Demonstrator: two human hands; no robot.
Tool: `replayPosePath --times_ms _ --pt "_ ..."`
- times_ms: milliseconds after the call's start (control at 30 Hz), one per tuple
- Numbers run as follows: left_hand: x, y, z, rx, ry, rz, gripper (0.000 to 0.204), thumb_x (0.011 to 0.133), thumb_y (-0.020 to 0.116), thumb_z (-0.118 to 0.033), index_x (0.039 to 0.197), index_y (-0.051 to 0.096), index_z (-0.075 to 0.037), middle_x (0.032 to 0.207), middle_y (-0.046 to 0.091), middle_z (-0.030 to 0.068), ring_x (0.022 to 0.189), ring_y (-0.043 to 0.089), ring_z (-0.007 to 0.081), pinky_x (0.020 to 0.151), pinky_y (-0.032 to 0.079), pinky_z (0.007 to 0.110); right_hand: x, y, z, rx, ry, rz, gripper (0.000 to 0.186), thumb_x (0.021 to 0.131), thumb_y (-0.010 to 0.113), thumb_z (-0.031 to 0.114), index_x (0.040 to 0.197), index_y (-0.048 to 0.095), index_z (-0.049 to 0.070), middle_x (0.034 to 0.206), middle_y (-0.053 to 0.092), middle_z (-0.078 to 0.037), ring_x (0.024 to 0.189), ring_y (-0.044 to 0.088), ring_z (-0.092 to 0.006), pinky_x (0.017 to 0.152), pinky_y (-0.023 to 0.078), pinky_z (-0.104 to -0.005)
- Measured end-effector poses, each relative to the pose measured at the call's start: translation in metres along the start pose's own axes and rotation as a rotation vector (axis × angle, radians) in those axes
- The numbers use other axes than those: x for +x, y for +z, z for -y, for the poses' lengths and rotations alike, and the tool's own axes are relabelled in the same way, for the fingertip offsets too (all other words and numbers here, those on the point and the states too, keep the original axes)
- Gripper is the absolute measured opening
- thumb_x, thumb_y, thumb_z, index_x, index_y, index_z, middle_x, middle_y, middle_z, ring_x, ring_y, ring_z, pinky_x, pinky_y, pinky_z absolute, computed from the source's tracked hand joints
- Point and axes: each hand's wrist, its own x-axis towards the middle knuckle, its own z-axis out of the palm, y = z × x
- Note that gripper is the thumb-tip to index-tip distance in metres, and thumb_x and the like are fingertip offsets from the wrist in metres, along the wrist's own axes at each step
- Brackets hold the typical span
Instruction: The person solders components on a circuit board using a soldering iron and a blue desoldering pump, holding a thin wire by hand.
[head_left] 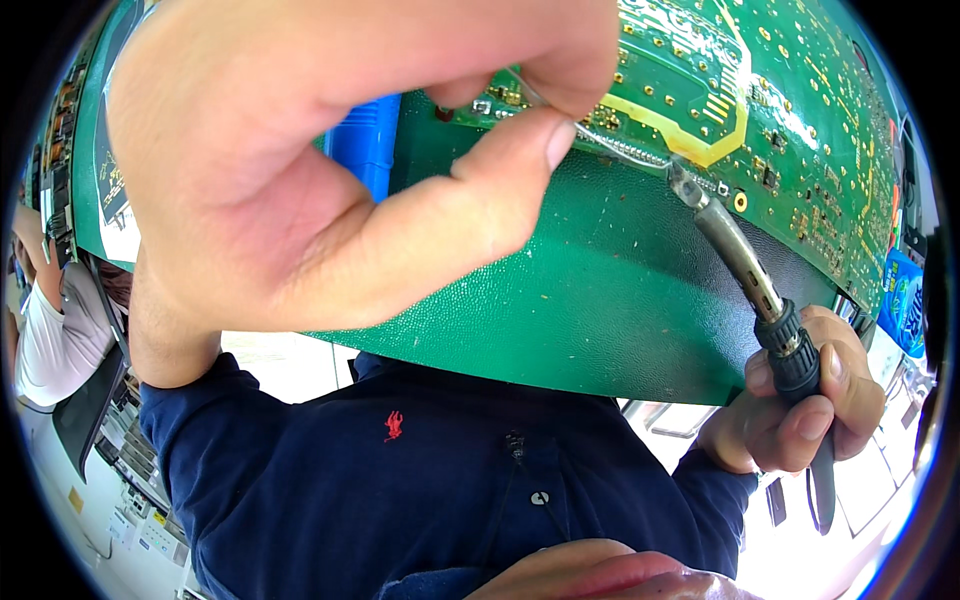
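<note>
A thin silvery solder wire [622,150] is held by the left hand [265,205], which is raised at the far left, above the green work mat [540,310]. The wire is pinched between the thumb and the forefinger; the other fingers are folded behind, and their exact position cannot be told.

By the right hand [815,400], at the near right, a soldering iron [740,255] is gripped. Its dark handle [797,365] is enclosed by the thumb and the fingers, which are bent and pressed against it. The metal shaft is tilted toward the far left, and its tip [678,172] is placed at the near edge of a green circuit board [800,150]. At the same spot the tip is met by the end of the wire.

The board is located at the far right, on the mat. Along its near edge a row of shiny solder joints [625,152] is seen, and behind this row a yellow band [700,150] is bent at an angle. A blue plastic object [366,150], partly covered by the left hand, is seen beyond the thumb. At the far left edge, another person's white sleeve [48,345] is visible.
</note>
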Motion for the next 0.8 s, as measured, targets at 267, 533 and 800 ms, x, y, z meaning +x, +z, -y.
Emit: replayPosePath --times_ms 267,533,800 --pt "0.0013 -0.0003 -0.0001 -0.002 0.001 0.003 0.012 0.072 0.058 0.000 0.084 0.057 0.002 0.076 0.056 0.0078 0.065 0.046 0.0120 0.057 0.034 0.024 0.0003 -0.0012 0.0011 -0.006 0.001 0.003 0.028 0.092 0.042 0.026 0.098 0.051 0.001 0.049 0.047 -0.007 0.043 0.045 -0.0144 0.047 0.038 -0.0298" --pt "0.0027 0.0012 0.0011 0.002 0.009 0.008 0.012 0.073 0.057 0.000 0.085 0.057 0.002 0.076 0.055 0.0071 0.065 0.046 0.0113 0.057 0.033 0.024 0.0000 -0.0007 0.0016 0.015 0.013 -0.006 0.028 0.092 0.043 0.026 0.099 0.052 0.001 0.051 0.048 -0.007 0.043 0.045 -0.0141 0.047 0.036 -0.0290" --pt "0.0017 0.0016 0.0000 0.008 0.005 0.004 0.011 0.074 0.057 0.000 0.085 0.057 0.002 0.075 0.055 0.0065 0.064 0.046 0.0106 0.057 0.033 0.023 0.0008 -0.0019 0.0012 0.012 -0.001 0.000 0.028 0.092 0.044 0.027 0.099 0.053 0.001 0.051 0.048 -0.008 0.044 0.045 -0.0140 0.046 0.036 -0.0284"
